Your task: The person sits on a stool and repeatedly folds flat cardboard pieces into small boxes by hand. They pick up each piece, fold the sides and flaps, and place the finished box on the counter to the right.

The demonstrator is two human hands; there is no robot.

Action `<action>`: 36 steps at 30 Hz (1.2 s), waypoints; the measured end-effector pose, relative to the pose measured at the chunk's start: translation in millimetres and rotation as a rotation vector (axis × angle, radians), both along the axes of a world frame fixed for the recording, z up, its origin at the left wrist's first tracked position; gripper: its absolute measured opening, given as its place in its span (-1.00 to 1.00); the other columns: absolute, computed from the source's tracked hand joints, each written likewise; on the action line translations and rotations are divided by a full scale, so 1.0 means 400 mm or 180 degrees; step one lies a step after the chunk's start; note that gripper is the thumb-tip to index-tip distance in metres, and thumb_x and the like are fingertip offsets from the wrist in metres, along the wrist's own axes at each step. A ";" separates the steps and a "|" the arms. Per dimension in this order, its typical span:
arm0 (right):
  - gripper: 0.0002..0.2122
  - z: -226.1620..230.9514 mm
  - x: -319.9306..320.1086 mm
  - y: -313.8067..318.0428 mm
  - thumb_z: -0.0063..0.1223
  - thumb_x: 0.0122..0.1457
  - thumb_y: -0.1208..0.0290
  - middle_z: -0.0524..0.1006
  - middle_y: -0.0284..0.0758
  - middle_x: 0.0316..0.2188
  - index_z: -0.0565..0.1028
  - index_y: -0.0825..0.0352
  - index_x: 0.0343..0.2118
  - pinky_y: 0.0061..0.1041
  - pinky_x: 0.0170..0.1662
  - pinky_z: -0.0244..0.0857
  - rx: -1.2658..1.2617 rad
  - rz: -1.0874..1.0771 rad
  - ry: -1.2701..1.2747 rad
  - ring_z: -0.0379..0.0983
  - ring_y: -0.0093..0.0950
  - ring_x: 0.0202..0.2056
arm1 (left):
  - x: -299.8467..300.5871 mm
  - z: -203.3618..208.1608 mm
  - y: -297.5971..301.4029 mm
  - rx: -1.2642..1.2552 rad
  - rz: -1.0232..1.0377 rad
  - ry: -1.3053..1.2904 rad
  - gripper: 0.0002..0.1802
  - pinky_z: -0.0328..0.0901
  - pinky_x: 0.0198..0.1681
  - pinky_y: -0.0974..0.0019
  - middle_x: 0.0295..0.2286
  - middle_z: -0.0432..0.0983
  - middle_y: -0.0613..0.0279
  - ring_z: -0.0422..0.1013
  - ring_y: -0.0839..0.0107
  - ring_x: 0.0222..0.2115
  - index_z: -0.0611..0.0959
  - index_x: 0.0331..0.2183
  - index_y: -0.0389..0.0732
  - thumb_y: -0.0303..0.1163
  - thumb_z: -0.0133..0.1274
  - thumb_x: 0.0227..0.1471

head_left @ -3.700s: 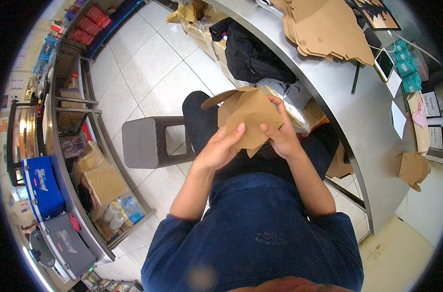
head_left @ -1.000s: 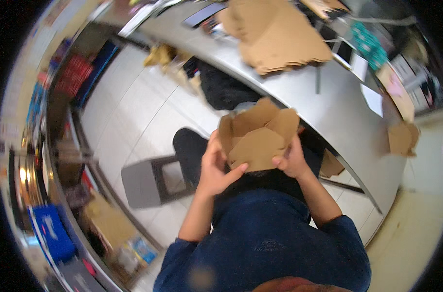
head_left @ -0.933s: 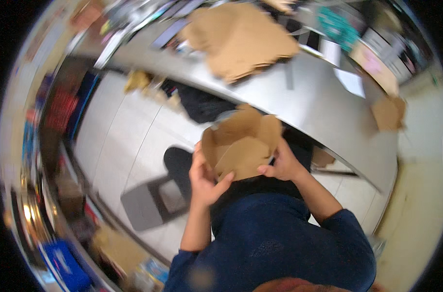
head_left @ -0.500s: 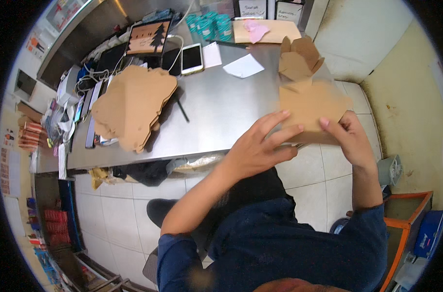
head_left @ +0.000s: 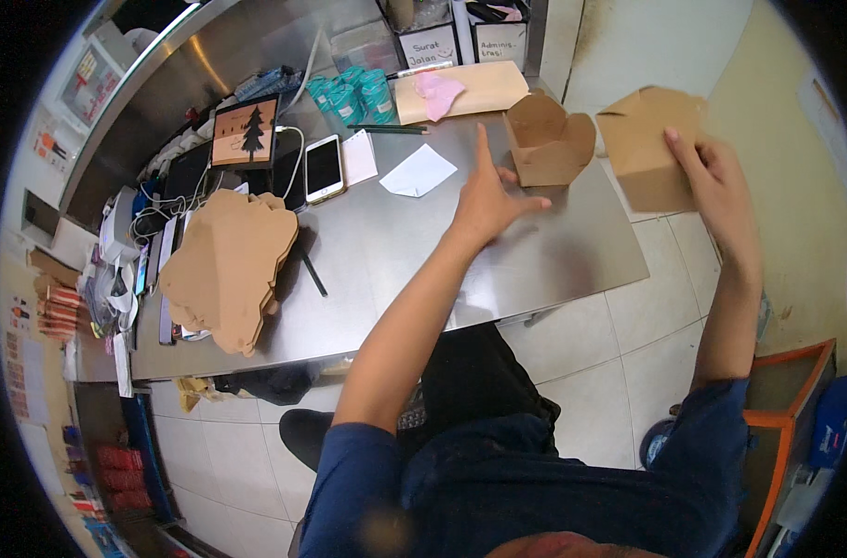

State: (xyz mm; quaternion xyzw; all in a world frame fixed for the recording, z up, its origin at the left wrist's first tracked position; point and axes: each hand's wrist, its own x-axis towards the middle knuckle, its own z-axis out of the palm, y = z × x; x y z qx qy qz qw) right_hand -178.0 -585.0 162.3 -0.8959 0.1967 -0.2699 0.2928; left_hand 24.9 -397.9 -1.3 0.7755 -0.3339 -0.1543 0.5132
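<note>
A brown cardboard food box [head_left: 642, 149] is in my right hand [head_left: 724, 186], raised beyond the table's right edge. My thumb lies on its near face; the other fingers are partly hidden behind it. My left hand [head_left: 491, 193] is open, index finger pointing away and thumb spread to the right. It is close beside a second cardboard food box [head_left: 546, 160], which stands open-topped with flaps up on the metal table [head_left: 395, 260]. Whether the fingers touch that box I cannot tell. On the left lies a stack of flat cardboard box blanks [head_left: 228, 265].
A white phone [head_left: 325, 170], white paper [head_left: 419, 171] and a dark pencil [head_left: 312, 270] lie on the table. Behind them are teal rolls [head_left: 358, 96] and a tan envelope [head_left: 488, 88] with pink paper [head_left: 439, 93]. An orange-framed rack [head_left: 777, 418] stands at right.
My right hand has lifted the box up and to the right, off the table's edge. The left hand has let go of it and moved left beside the standing box. The view has shifted.
</note>
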 end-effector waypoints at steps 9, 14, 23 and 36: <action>-0.58 0.090 0.238 -0.010 0.01 0.30 0.21 0.50 -0.10 -0.64 0.44 0.56 -0.50 -0.28 -0.37 0.41 -0.1842 0.0323 0.0633 0.50 -0.29 -0.55 | 0.055 -0.033 -0.027 -0.0280 0.0330 -0.0297 0.65 0.39 0.00 0.16 -0.07 0.52 -0.10 0.49 0.11 -0.10 -0.25 0.39 -0.29 -0.19 0.61 -0.43; -0.64 0.045 0.321 0.047 0.02 0.24 0.26 0.56 0.08 -0.53 0.55 0.55 -0.46 -0.16 -0.27 0.46 -0.2671 0.0719 0.1012 0.54 -0.03 -0.45 | 0.007 0.006 -0.041 0.0116 -0.0179 0.0388 0.66 0.38 0.04 0.19 0.18 0.30 -0.26 0.43 0.04 0.06 -0.24 0.39 -0.34 -0.21 0.62 -0.46; -0.59 0.009 0.315 0.028 0.06 0.29 0.17 0.56 0.00 -0.49 0.53 0.55 -0.42 -0.21 -0.29 0.38 -0.1918 0.1401 0.2090 0.49 -0.11 -0.44 | -0.043 -0.035 -0.100 0.0167 0.0079 -0.0759 0.52 -0.01 0.26 -0.10 0.14 0.36 -0.18 0.28 -0.10 0.18 0.07 0.34 -0.32 0.25 0.49 -0.47; -0.57 -0.057 0.192 -0.111 0.03 0.26 0.25 0.51 -0.28 0.03 0.43 0.36 0.13 -0.43 0.10 0.32 0.2454 0.2820 0.1595 0.43 -0.45 0.01 | -0.041 0.053 0.050 -0.1111 -0.0342 -0.1030 0.20 0.27 0.20 0.07 0.06 0.16 -0.04 0.23 0.00 0.15 0.19 0.30 -0.10 -0.25 0.48 -0.36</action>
